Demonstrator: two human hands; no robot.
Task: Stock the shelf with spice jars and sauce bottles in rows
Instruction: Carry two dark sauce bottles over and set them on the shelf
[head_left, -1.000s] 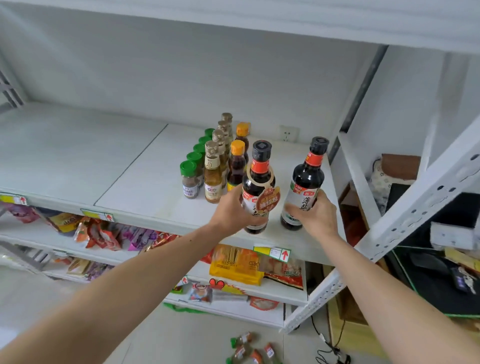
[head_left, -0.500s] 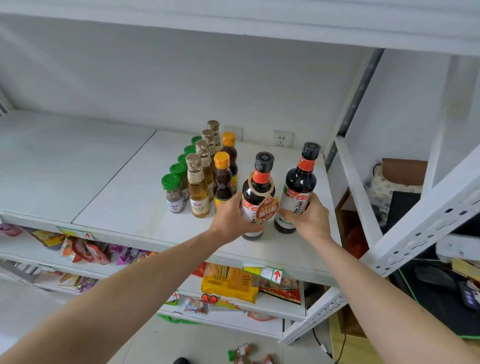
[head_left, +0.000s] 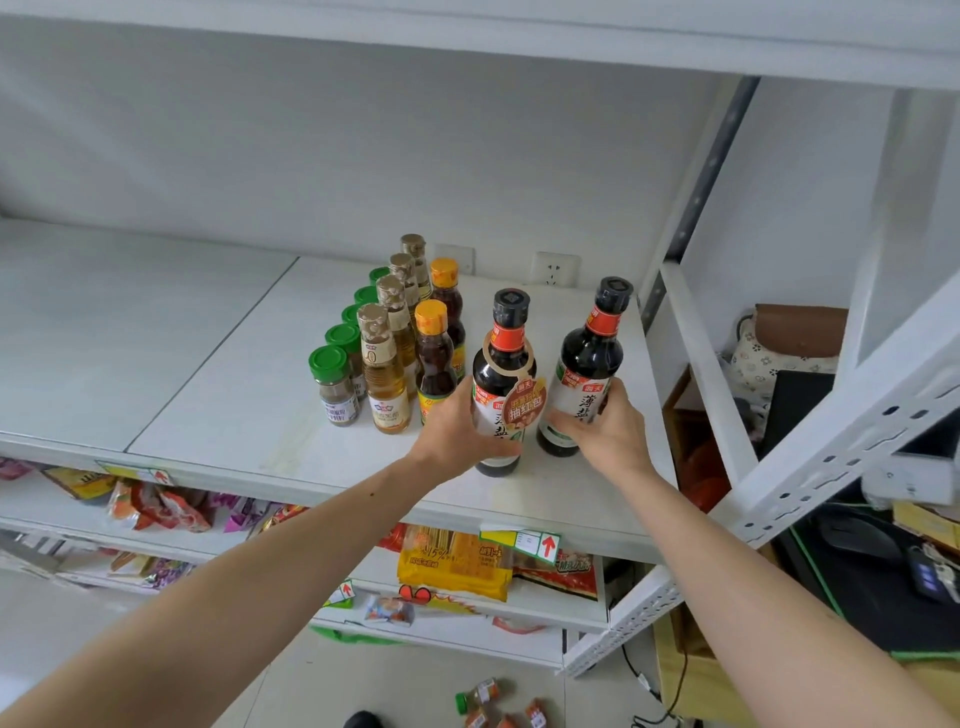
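The lower label of the tagged bottle (head_left: 498, 384) is covered by the left hand (head_left: 457, 421), and that of the second bottle (head_left: 584, 374) by the right hand (head_left: 605, 428). The rear green-capped jars (head_left: 358, 299) are largely hidden. Small jars on the floor (head_left: 485, 701) at bottom centre are cut off.

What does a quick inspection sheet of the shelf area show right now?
Surface: white shelf, stock grouped right of centre.
Job's things: green-capped spice jars, pale vinegar bottles and amber bottles in rows; two dark soy bottles, one tagged, one plain, upright.
Clutter: small bottles on floor.
Hands: left hand grips the tagged bottle; right hand grips the plain one.
Cables: black cable on floor.
Surroundings: wall socket; snack packets below.
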